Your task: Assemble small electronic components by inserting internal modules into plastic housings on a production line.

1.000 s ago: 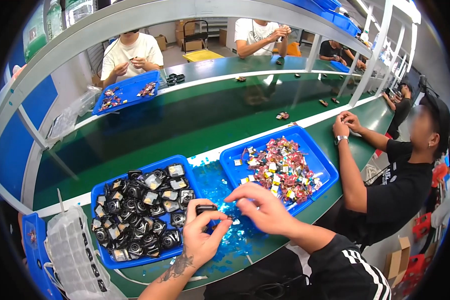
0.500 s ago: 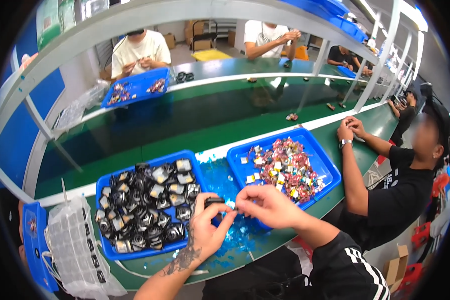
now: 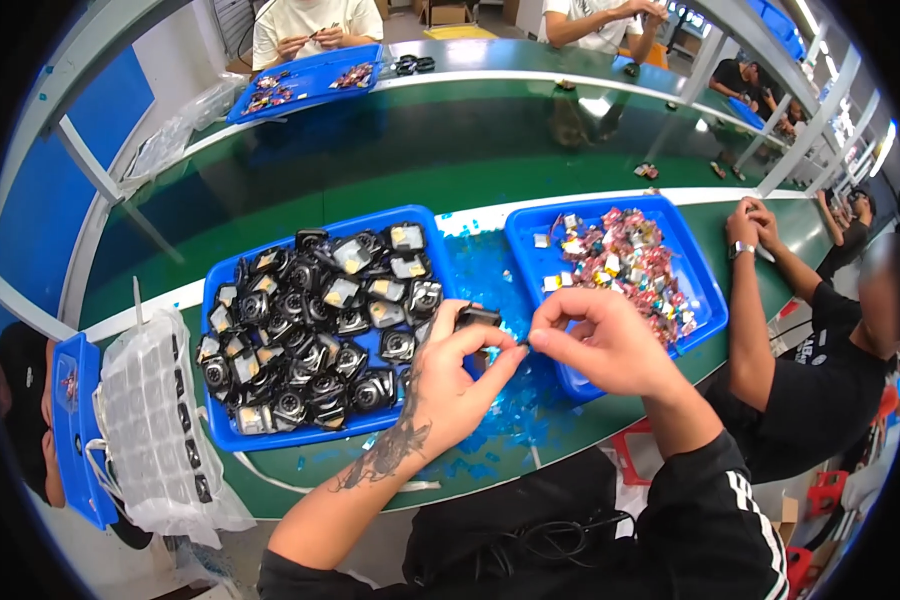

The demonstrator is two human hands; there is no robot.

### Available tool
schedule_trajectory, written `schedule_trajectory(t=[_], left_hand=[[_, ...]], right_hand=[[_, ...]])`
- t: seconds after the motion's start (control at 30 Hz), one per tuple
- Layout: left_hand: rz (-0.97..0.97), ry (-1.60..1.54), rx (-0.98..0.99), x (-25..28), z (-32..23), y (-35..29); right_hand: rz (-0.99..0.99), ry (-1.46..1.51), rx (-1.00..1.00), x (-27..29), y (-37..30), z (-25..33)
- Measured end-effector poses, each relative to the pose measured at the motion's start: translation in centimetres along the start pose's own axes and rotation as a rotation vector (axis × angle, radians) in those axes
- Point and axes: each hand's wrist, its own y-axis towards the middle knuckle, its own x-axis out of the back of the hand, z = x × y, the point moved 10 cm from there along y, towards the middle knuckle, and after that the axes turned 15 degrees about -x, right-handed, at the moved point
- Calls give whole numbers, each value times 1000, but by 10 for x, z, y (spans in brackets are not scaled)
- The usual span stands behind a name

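The green bench curves along its near edge. On it, the left blue tray brims with black casings; the right blue tray holds a heap of small parts, its far right side near a neighbour's forearm. Over the gap between trays, the left hand grasps a black piece. The right hand, overlapping its tray's near rim, is pinched; I can't tell on what. Blue flecks litter the gap.

Left hand and right hand nearly meet, their fingers curled inward.
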Motion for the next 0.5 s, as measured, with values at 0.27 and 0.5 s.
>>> schedule_trajectory(t=[0.27, 0.5], left_hand=[[33, 75, -47, 4, -10, -7], [-19, 176, -234, 4, -28, -5]], right_hand=[[174, 40, 26, -23, 8, -8], [355, 277, -139, -37, 14, -23]])
